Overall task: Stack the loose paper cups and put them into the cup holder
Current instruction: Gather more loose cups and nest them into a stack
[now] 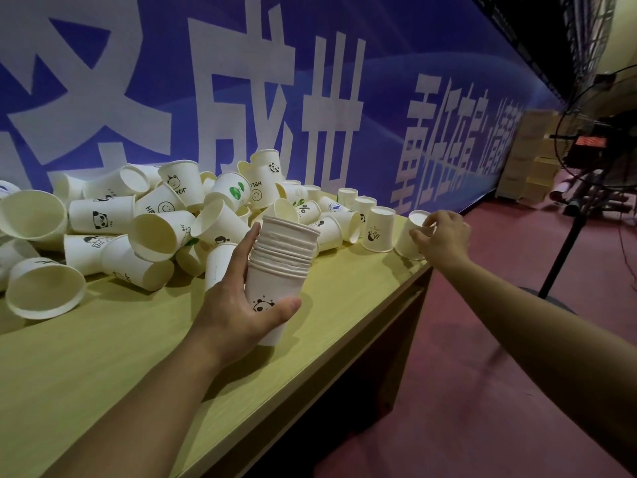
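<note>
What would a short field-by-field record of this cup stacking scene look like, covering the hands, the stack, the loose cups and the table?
left hand: grips a nested stack of cups, upright, rims up
right hand: fingers curled on an upside-down cup near the table's right edge
loose cups: large jumbled pile, many on their sides, some upside down
table: yellowish wood top
cup holder: not in view
backdrop: blue banner with large white characters

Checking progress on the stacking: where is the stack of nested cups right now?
In the head view, the stack of nested cups is at centre, gripped upright by the left hand above the table, right of the loose pile.
</note>
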Motion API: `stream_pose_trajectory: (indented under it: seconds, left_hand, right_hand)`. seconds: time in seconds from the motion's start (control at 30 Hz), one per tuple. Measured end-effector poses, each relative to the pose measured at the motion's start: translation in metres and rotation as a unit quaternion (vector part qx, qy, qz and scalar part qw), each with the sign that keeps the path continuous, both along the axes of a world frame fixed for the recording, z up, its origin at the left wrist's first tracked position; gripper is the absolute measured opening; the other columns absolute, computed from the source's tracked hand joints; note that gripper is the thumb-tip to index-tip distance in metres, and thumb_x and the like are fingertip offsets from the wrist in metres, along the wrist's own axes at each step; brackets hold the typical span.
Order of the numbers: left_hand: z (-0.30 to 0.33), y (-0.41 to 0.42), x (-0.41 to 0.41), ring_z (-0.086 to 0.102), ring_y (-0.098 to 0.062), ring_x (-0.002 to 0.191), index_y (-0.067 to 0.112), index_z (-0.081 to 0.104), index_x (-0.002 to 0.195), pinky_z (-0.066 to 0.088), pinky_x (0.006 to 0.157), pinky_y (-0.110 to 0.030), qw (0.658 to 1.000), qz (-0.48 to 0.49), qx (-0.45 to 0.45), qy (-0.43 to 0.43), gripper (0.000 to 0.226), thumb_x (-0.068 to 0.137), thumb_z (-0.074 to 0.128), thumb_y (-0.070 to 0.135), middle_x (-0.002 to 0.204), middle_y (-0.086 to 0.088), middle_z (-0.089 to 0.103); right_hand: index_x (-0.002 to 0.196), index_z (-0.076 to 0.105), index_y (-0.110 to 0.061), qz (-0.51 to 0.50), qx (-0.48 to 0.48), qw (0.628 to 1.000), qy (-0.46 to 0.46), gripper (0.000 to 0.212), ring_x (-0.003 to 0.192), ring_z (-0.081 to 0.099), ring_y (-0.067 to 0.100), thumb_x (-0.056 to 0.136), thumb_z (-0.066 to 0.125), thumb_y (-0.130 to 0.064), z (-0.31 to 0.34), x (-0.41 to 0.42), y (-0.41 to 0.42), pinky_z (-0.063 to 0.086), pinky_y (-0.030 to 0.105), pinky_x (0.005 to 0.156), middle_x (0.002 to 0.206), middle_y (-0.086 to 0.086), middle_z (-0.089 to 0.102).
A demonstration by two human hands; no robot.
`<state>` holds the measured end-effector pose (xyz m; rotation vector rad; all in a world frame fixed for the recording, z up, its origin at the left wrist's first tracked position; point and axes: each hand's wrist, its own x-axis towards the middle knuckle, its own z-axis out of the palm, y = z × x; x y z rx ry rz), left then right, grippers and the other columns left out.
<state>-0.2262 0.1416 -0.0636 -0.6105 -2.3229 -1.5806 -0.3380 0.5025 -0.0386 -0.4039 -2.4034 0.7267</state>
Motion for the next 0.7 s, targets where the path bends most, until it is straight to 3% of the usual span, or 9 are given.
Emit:
stream_pose_trajectory:
  seconds: [0.07, 0.13, 0.3, 0.37, 0.47, 0.57, 0.63, 0.7]
  left_hand:
    - [0.0, 0.0, 0.0, 0.057, 0.0, 0.113, 0.068, 0.009, 0.144, 0.053, 0.09, -0.029, 1.0, 0.0, 0.0, 0.001, 0.112, 0.054, 0.075, 0.064, 0.14, 0.02, 0.046]
    - [0.0, 0.0, -0.001, 0.057, 0.002, 0.112, 0.068, 0.011, 0.145, 0.053, 0.093, -0.032, 1.0, 0.0, 0.004, 0.002, 0.112, 0.054, 0.076, 0.064, 0.138, 0.025, 0.047]
    - [0.0, -0.001, 0.0, 0.061, 0.0, 0.108, 0.068, 0.013, 0.145, 0.057, 0.092, -0.04, 1.0, -0.005, 0.002, -0.003, 0.112, 0.054, 0.078, 0.062, 0.132, 0.031, 0.049]
    - [0.001, -0.001, 0.002, 0.06, 0.007, 0.105, 0.068, 0.012, 0.145, 0.057, 0.088, -0.032, 1.0, -0.013, -0.011, 0.001, 0.111, 0.055, 0.077, 0.063, 0.132, 0.032, 0.047]
    - [0.003, 0.002, 0.005, 0.058, 0.01, 0.105, 0.066, 0.012, 0.146, 0.055, 0.084, -0.023, 0.999, -0.022, -0.044, 0.007, 0.11, 0.059, 0.079, 0.058, 0.133, 0.03, 0.047]
    - [0.003, 0.003, 0.006, 0.059, 0.005, 0.103, 0.067, 0.01, 0.146, 0.056, 0.083, -0.026, 0.998, -0.02, -0.065, 0.012, 0.109, 0.065, 0.081, 0.052, 0.132, 0.027, 0.049]
    - [0.003, 0.003, 0.005, 0.059, 0.007, 0.1, 0.067, 0.009, 0.146, 0.056, 0.081, -0.026, 0.997, -0.018, -0.072, 0.017, 0.109, 0.068, 0.083, 0.05, 0.129, 0.027, 0.049]
    - [0.003, 0.002, 0.005, 0.059, 0.007, 0.1, 0.067, 0.007, 0.146, 0.056, 0.08, -0.024, 0.997, -0.016, -0.074, 0.014, 0.109, 0.068, 0.082, 0.051, 0.13, 0.024, 0.05]
  right_hand:
    - [0.094, 0.057, -0.017, 0.027, -0.02, 0.999, 0.032, 0.023, 0.123, 0.047, 0.03, 0.09, 0.07, -0.035, -0.001, 0.004, -0.004, 0.041, 0.041, 0.101, 0.131, 0.011, 0.054]
    - [0.088, 0.055, -0.014, 0.058, -0.086, 0.991, 0.079, 0.025, 0.114, 0.055, 0.028, 0.088, 0.073, -0.032, 0.001, 0.013, -0.013, 0.049, 0.035, 0.086, 0.122, 0.01, 0.058]
    - [0.112, 0.044, -0.016, 0.183, -0.201, 0.948, 0.166, 0.039, 0.104, 0.057, 0.016, 0.089, 0.074, -0.024, 0.021, 0.051, -0.057, 0.051, 0.015, 0.064, 0.121, 0.004, 0.053]
    - [0.121, 0.04, -0.02, 0.254, -0.226, 0.923, 0.182, 0.044, 0.104, 0.054, 0.011, 0.09, 0.071, -0.019, 0.034, 0.067, -0.079, 0.055, 0.016, 0.066, 0.119, -0.003, 0.049]
    - [0.123, 0.042, -0.027, 0.336, -0.238, 0.893, 0.18, 0.044, 0.109, 0.057, 0.016, 0.091, 0.07, -0.019, 0.047, 0.084, -0.109, 0.06, 0.026, 0.073, 0.118, -0.009, 0.047]
    - [0.111, 0.054, -0.025, 0.41, -0.264, 0.86, 0.152, 0.029, 0.105, 0.063, 0.019, 0.087, 0.071, -0.028, 0.052, 0.091, -0.134, 0.058, 0.028, 0.073, 0.117, -0.002, 0.056]
    - [0.097, 0.059, -0.019, 0.448, -0.318, 0.826, 0.127, 0.021, 0.091, 0.066, 0.016, 0.084, 0.068, -0.032, 0.049, 0.093, -0.149, 0.054, 0.028, 0.073, 0.101, -0.004, 0.065]
    - [0.091, 0.058, -0.017, 0.45, -0.34, 0.817, 0.117, 0.024, 0.088, 0.065, 0.017, 0.086, 0.071, -0.037, 0.045, 0.09, -0.159, 0.053, 0.033, 0.076, 0.094, -0.003, 0.064]
